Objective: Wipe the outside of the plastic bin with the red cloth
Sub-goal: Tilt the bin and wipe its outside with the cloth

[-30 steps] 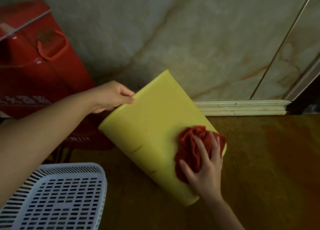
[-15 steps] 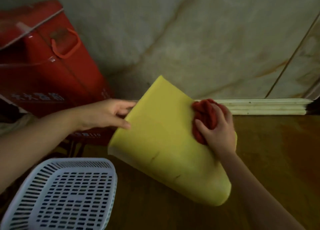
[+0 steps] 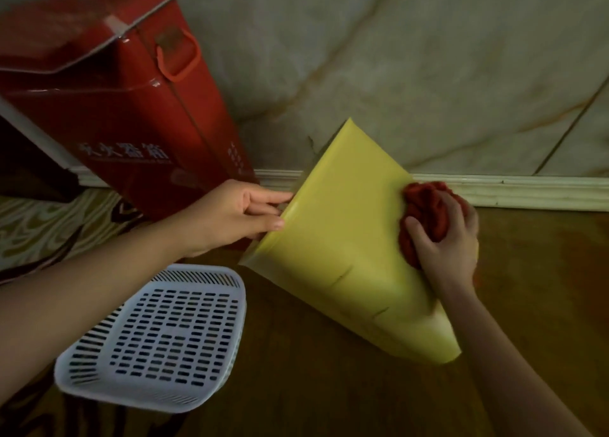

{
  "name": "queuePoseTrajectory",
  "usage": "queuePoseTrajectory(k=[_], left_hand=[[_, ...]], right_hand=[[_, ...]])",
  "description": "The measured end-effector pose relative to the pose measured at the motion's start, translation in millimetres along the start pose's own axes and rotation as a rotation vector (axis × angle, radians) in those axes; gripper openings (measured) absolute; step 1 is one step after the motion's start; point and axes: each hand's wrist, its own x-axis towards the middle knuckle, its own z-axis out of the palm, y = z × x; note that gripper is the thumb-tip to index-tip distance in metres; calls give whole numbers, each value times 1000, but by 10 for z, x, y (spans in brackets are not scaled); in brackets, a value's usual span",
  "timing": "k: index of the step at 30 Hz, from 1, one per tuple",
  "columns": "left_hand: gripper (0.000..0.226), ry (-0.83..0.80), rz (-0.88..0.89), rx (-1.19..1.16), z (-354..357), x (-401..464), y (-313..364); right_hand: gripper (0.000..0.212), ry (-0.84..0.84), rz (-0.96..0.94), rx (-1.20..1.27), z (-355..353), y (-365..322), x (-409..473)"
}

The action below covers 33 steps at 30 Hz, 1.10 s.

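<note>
A yellow plastic bin (image 3: 342, 239) lies tilted on the wooden floor, its open rim toward the left and its base at the lower right. My left hand (image 3: 237, 216) grips the rim at the bin's left edge. My right hand (image 3: 445, 239) presses a bunched red cloth (image 3: 425, 206) against the bin's upper right side, near the skirting board. Part of the cloth is hidden under my fingers.
A red box with a handle (image 3: 125, 107) leans against the marble wall at the left. A white slotted basket (image 3: 158, 337) sits on the floor below my left arm. A pale skirting board (image 3: 527, 191) runs along the wall behind the bin.
My right hand slid the red cloth from the bin's lower side up toward its upper right edge. The bin turned and shifted right, and my left hand regripped the rim.
</note>
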Motion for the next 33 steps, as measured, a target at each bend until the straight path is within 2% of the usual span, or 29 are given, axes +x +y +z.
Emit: queuePoseTrajectory(k=[3, 6, 8, 10, 13, 15, 17, 23, 24, 26, 29, 33], left_hand=[[43, -14, 33, -28, 52, 159, 232], [38, -31, 31, -39, 33, 298, 448], [40, -7, -3, -11, 12, 362, 523], [44, 23, -31, 21, 2, 418, 538], [42, 6, 0, 49, 24, 505, 588], [41, 9, 37, 93, 64, 553, 662], [40, 41, 78, 139, 97, 592, 745], [34, 58, 130, 147, 368, 808, 1182], [30, 57, 118, 120, 367, 842, 1226], [23, -49, 97, 49, 343, 850, 1180], [12, -171, 153, 214, 310, 701, 799], [31, 14, 236, 346, 170, 403, 241]], right_hand=[[62, -104, -229, 114, 173, -630, -61], [69, -195, -394, 87, 265, -1020, -47], [72, -204, -405, 42, 124, -796, -137], [73, -184, -366, -15, -100, -265, -360], [75, -155, -203, -23, -376, 414, -733], [76, -88, -143, -37, -372, 526, -849], [76, -29, -150, -16, -270, 352, -866], [76, 126, -422, -72, 4, -777, -282], [76, 134, -436, -79, -31, -828, -173], [77, 103, -431, -49, -156, -778, -33], [78, 76, -458, -46, -258, -620, 61], [77, 19, -425, -50, -272, -451, 67]])
